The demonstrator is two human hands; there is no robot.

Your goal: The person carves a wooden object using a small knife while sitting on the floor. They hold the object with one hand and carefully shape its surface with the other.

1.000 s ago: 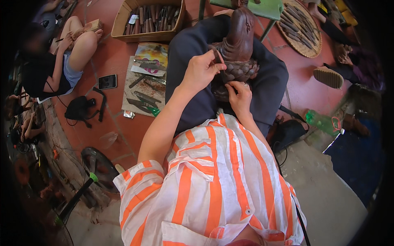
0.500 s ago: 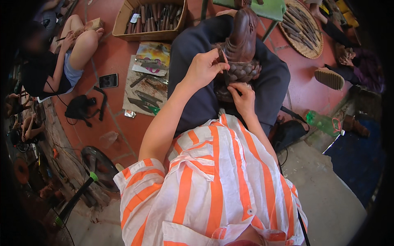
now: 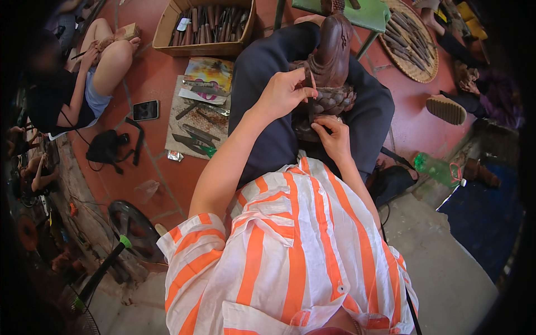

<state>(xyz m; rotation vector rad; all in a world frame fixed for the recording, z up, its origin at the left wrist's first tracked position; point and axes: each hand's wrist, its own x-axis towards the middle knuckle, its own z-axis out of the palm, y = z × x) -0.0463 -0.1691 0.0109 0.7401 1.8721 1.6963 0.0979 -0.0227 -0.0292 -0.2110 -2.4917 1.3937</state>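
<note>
A dark brown carved wooden figure [image 3: 333,47], with a base of scale-like petals [image 3: 333,103], stands between my bent legs. My left hand [image 3: 285,92] is closed around the upper part of a thin, dark, flat tool [image 3: 312,106], held against the left side of the carving. Whether it is a file or a blade I cannot tell. Lower down, my right hand [image 3: 333,132] pinches at the tool's near end, beside the base. The fingers partly hide both ends of the tool.
On the left, a mat [image 3: 181,123] bears several metal tools. A cardboard box [image 3: 204,49] full of handled tools stands beyond it, and a round woven tray [image 3: 416,67] of tools lies at far right. A phone [image 3: 146,110], green bottle [image 3: 438,169] and seated person [image 3: 70,84] are nearby.
Both hands and the tool have shifted very slightly to the right. The tool's upper end is tilted a little differently against the carving. The grip looks the same.
</note>
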